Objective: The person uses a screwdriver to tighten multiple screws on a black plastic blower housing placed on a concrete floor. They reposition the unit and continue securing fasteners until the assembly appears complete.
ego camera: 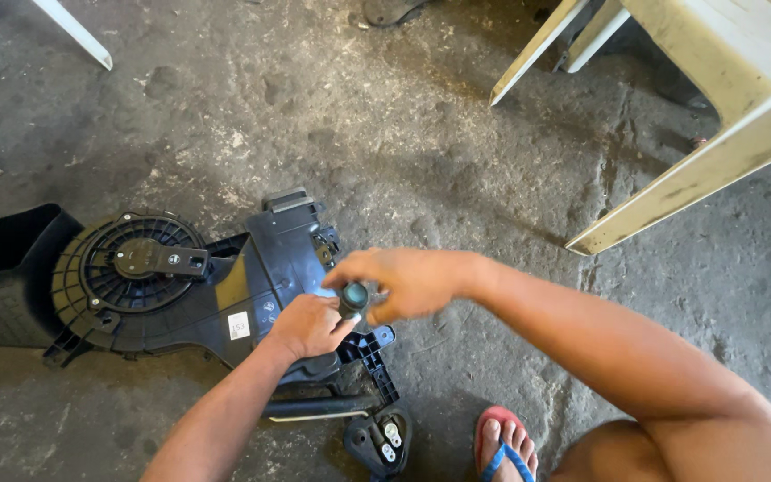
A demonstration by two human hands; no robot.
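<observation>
Two hands work over one black plastic blower housing [180, 286] with one round fan grille. The right hand [408, 281] pinches one dark cylindrical tool handle [354, 297]; the left hand [310, 326] curls closed around the shaft below it.

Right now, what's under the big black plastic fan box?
The black plastic blower housing lies on rough grey concrete floor. The left hand rests on it; the right hand holds a dark round-handled tool. The floor directly beneath is covered.

Black blower housing [180, 295] flat on floor, round dark handle [354, 296] upright
</observation>
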